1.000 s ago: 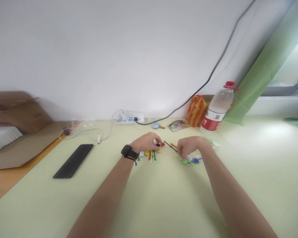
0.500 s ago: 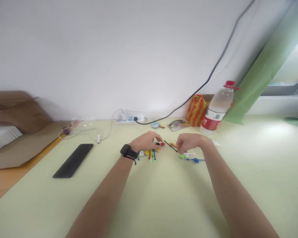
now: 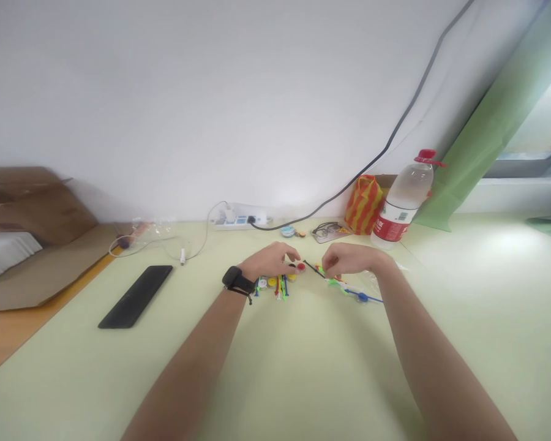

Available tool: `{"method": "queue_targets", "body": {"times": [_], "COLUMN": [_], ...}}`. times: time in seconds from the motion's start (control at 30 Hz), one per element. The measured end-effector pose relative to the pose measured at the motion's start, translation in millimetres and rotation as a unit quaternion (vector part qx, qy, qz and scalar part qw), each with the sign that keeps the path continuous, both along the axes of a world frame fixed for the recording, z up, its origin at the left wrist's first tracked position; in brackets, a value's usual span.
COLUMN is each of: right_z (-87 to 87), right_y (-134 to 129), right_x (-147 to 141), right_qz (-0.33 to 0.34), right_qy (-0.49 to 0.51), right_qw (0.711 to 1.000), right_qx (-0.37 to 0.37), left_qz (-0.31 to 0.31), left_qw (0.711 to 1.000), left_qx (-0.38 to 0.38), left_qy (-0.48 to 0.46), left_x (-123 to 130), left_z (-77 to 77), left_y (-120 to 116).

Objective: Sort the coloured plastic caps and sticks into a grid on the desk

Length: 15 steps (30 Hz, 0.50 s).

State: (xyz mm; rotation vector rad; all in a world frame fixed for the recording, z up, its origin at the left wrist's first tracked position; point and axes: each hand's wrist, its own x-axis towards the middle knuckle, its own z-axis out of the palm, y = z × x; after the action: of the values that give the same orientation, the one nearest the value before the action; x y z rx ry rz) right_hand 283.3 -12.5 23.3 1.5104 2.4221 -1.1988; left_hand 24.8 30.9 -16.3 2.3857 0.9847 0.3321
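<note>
My left hand (image 3: 273, 260) is arched over the table, with its thumb and forefinger apart beside a red round piece (image 3: 301, 267) and a black one (image 3: 292, 267). Below its palm lie a white round piece (image 3: 262, 283), a yellow one (image 3: 272, 282) and several thin coloured plastic sticks (image 3: 284, 288). My right hand (image 3: 344, 258) points down with its fingers pinched together among loose pieces; what they grip is hidden. Around its fingertips are a thin black stick (image 3: 313, 268), a bright green piece (image 3: 335, 282) and a blue stick with a round middle (image 3: 362, 297).
A large water bottle (image 3: 401, 205) and a red-yellow striped bag (image 3: 363, 205) stand at the back right. By the wall is a power strip (image 3: 239, 224) with cables. A black flat case (image 3: 136, 296) and an open cardboard box (image 3: 50, 205) are at left.
My right hand has moved slightly left and away from me. The green and white pieces under it have shifted, and the blue stick has turned a little. My left hand stays nearly in place.
</note>
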Motion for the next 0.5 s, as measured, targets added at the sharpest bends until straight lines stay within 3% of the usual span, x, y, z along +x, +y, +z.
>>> {"method": "queue_targets", "body": {"times": [0.13,0.33,0.5], "right_z": [-0.6,-16.5,-25.4], "right_y": [-3.1,6.4,11.6], "right_x": [-7.7,-26.3,-34.7], "right_qz": [-0.058,-0.209,-0.201], "right_qy": [0.127,0.25,0.37], "right_qw": [0.99,0.943,0.907], "right_qx": [-0.002,0.071,-0.002], "left_qz": [-0.007,-0.019,0.009], "left_qw": [0.996,0.975,0.966], "left_qx": [0.002,-0.027,-0.005], "left_qy": [-0.091,-0.219,-0.26], "left_x": [5.6,15.2,18.1], "left_z": [13.8,28.1,21.6], "left_y": [-7.5,-20.2,-16.9]}}
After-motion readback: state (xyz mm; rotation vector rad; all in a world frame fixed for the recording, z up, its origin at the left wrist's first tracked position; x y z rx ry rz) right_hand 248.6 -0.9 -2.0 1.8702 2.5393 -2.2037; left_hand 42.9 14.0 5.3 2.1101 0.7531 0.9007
